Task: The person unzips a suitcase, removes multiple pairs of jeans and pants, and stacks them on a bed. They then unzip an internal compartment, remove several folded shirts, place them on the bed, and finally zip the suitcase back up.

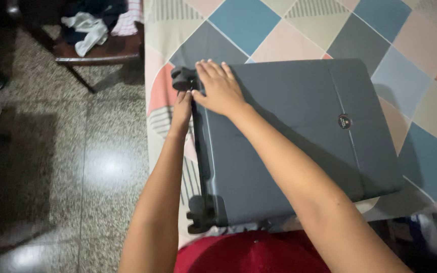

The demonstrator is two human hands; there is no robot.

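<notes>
**Hard shell, soft cloth, polished stone**

The suitcase (289,136) looks like matt grey-blue hard plastic, smooth with shallow grooves; its wheels (201,215) are dull black plastic; the bedcover (279,25) is soft patterned cloth; the floor (97,167) is glossy speckled stone; the chair (102,53) seems dark varnished wood.

One view only, from a camera on the person's head. It looks steeply down and slightly forward along both forearms, close enough that the arms fill the lower frame. The bed (299,30) with its patchwork cover takes the right and centre, the speckled floor (51,151) the left.
</notes>
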